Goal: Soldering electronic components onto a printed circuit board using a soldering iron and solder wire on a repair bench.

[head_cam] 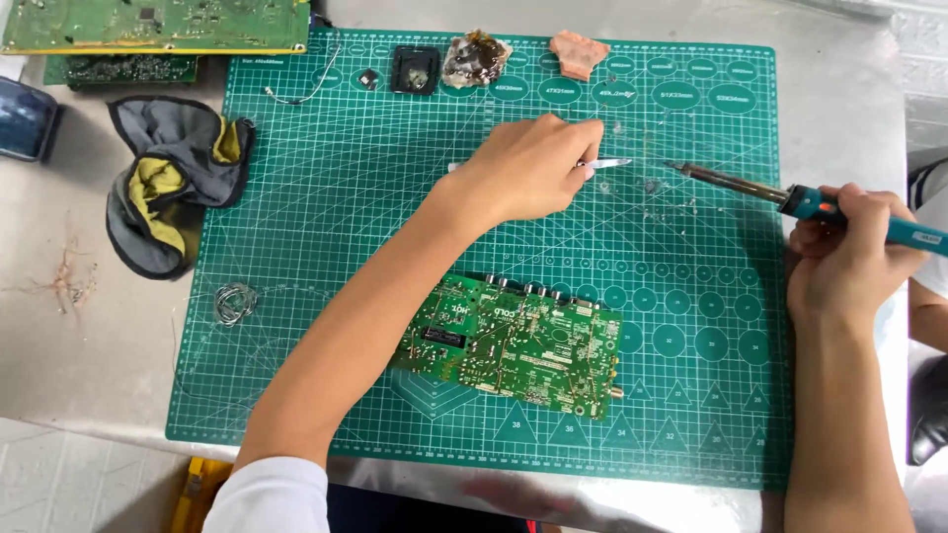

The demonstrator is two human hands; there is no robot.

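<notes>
My left hand (pixel 528 168) reaches across the green cutting mat (pixel 326 227) and grips metal tweezers (pixel 604 164), whose tip points right. My right hand (pixel 847 247) holds a soldering iron (pixel 780 194) with a teal handle; its dark tip points left toward the tweezers, a short gap apart. A green circuit board (pixel 513 341) lies flat on the mat below both hands, under my left forearm.
Along the mat's far edge sit a small black part (pixel 415 69), a brown crumpled lump (pixel 476 57) and a pink sponge piece (pixel 580 51). A grey and yellow cloth (pixel 168 178), a solder wire coil (pixel 235 302) and more circuit boards (pixel 148 25) lie at the left.
</notes>
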